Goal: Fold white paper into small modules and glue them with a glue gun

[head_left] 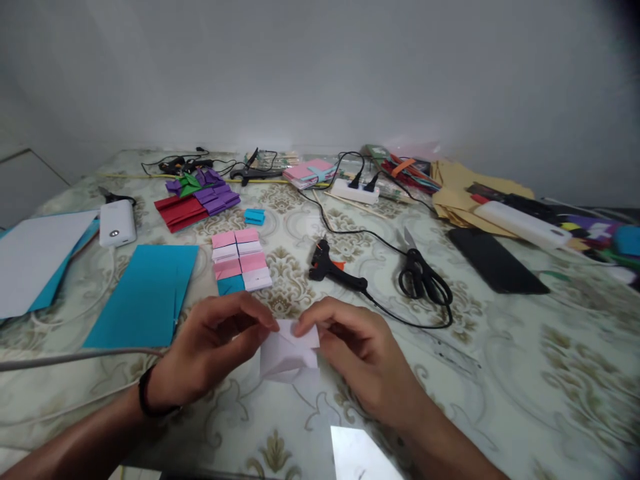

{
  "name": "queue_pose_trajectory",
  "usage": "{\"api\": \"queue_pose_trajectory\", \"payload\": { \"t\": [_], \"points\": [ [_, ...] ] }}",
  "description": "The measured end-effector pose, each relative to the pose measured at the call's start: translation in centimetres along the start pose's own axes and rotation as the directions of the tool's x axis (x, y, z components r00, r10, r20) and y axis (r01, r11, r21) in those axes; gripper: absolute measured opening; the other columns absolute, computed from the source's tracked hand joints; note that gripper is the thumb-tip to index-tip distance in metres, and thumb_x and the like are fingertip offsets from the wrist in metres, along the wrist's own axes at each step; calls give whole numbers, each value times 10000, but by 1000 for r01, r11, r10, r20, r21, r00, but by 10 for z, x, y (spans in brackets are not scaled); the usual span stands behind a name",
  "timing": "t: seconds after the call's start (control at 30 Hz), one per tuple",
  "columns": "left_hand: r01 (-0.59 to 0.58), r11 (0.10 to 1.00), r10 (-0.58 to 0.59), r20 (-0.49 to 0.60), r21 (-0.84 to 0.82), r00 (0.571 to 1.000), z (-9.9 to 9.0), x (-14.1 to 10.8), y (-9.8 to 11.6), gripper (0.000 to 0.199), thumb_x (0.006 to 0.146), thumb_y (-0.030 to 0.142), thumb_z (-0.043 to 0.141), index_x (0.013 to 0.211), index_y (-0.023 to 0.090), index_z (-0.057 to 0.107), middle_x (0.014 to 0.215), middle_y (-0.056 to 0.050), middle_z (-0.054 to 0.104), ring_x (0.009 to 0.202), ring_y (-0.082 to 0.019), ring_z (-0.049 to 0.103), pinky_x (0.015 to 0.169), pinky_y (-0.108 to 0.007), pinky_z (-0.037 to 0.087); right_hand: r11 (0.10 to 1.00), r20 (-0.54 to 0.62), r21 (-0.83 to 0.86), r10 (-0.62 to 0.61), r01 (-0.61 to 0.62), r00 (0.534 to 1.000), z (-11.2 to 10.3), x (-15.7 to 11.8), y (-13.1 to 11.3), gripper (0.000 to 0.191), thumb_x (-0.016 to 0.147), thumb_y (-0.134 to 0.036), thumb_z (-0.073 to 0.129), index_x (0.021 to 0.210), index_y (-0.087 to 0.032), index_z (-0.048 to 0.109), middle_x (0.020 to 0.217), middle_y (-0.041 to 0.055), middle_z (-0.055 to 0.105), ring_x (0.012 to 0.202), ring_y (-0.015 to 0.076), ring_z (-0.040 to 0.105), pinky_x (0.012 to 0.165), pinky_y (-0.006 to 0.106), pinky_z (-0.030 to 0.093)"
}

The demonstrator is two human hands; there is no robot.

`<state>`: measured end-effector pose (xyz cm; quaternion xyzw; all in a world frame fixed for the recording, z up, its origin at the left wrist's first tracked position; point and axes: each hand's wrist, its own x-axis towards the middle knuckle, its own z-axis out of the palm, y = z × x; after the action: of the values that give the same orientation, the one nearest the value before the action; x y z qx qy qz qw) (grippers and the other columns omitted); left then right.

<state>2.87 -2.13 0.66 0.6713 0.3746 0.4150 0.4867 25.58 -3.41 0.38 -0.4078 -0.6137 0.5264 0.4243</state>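
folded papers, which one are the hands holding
The white creased paper piece, pinched by the left hand and right hand. The pink, white and blue folded block, small blue folded piece, red folded strips and purple folded strips lie unheld.

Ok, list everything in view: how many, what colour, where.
Held paper: 1, white, front centre.
Loose paper: 1, white, near edge.
Folded papers: several, pink, white, blue, centre left.
Small folded paper: 1, blue, behind those.
Folded strips: several, red, purple, green, back left.
Blue paper: at least 1, blue, left.
White sheet: 1, white, far left.
Power bank: 1, white, left.
Glue gun: 1, black, centre.
Large scissors: 1, black handles, right.
Probable phone: 1, black, right.
Probable ruler: 1, clear, right.
Power strip: 1, white, back.
Brown paper: several, tan, back right.
Clutter: uncounted, mixed, back.
Tablecloth: 1, pale, underneath.
Left hand: 1, on held paper.
Right hand: 1, on held paper.
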Motion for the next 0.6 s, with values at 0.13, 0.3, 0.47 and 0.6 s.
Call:
{"api": "queue_pose_trajectory", "payload": {
  "t": [0.13, 0.3, 0.47, 0.6],
  "points": [
    [-56, 993, 53, 32, 102, 998, 0, -3, -1, 75, 958, 165, 721, 927, 213, 769, 811, -13, 780, 737, -146, 692, 684, -228, 543, 999, 2, -41, -9, 9, 1000, 2, 0, -2, 168, 931, -309, 617, 903, -232, 763, 690, 1, 620, 609, 156, 539, 547, 279, 416],
    [25, 986, -13, -75, 162, 997, 4, -1, -3, 104, 922, 258, 791, 1015, 218, 769, 845, -12, 797, 730, -160, 720, 675, -237, 570, 991, -88, -131, 2, -13, 996, 8, 2, 4, 94, 944, -317, 712, 986, -242, 752, 804, 7, 725, 693, 154, 654, 624, 264, 508],
    [164, 976, -164, -12, 147, 986, 4, 5, 1, 226, 958, 391, 738, 866, 196, 806, 740, -18, 790, 640, -152, 682, 566, -217, 485, 989, -98, -148, 7, -22, 995, 7, 2, 7, 125, 956, -315, 713, 1058, -257, 760, 842, 19, 770, 744, 170, 710, 626, 259, 535],
    [136, 975, -139, 5, 176, 990, 1, 5, 2, 229, 975, 359, 720, 830, 205, 807, 723, -3, 781, 625, -134, 645, 560, -210, 442, 985, -86, -173, 15, -30, 996, 7, 3, 7, 92, 945, -329, 737, 969, -245, 764, 798, 6, 758, 727, 164, 700, 608, 244, 526]
  ]
}}
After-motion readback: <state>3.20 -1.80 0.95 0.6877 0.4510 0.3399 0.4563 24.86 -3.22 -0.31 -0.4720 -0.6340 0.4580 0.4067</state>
